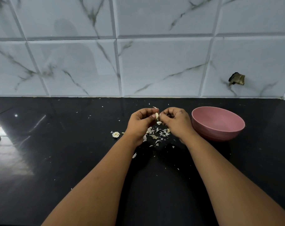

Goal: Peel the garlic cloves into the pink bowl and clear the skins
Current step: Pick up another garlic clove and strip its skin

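a garlic clove (157,116) is held above the black counter (57,144), pinched between the two hands where their fingertips meet. the left hand (141,122) is curled around the clove from the left, its thumb laid against the clove's near side and its fingers folded over the far side. the right hand (174,120) is curled in from the right, its fingertips closed on the clove's right edge; how much of the clove is gripped there cannot be told, since the fingers hide it. a pale scrap of skin (159,122) is seen just below the clove, at the right hand's fingertips; whether it is attached cannot be told. a scatter of skins (156,133) lies on the counter directly under and just near of both hands, with small flakes spread farther out around them. a leftover garlic piece (116,134) lies on the counter to the left of the left wrist, apart from the scatter. the pink bowl (218,123) stands on the counter just to the right of the right hand, close to it but not touched, and nothing can be made out inside it. a white marbled tile wall (138,54) rises along the far edge of the counter.
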Demonstrator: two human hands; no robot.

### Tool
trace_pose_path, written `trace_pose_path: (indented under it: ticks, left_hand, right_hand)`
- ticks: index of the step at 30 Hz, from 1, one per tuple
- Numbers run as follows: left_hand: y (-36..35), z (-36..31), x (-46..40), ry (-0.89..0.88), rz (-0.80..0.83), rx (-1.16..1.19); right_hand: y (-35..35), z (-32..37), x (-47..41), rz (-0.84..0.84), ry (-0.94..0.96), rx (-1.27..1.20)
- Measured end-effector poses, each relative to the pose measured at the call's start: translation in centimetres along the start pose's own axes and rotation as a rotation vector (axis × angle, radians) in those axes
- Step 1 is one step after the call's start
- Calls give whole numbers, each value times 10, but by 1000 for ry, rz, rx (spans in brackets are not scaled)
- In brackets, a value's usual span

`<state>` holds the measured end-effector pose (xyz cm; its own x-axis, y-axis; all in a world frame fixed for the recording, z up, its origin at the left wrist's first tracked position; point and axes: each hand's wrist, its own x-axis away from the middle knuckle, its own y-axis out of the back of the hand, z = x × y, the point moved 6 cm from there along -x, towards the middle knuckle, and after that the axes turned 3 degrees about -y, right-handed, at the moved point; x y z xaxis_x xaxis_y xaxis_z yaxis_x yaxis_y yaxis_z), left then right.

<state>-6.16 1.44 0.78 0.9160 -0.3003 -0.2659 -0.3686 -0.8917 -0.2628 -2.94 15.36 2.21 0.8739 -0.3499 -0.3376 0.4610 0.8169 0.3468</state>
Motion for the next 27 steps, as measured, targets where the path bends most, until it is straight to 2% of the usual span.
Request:
trace_pose_path:
  ticks: [5, 17, 27]
  left_hand:
    - [0, 2, -1, 26, -3, 48]
    - [8, 4, -3, 1, -75, -123]
    - [3, 5, -5, -37, -5, -86]
  right_hand:
    - [-5, 0, 0, 8, -9, -21]
    - [-1, -1, 1, 28, -41, -84]
    - [6, 0, 2, -35, -45, -172]
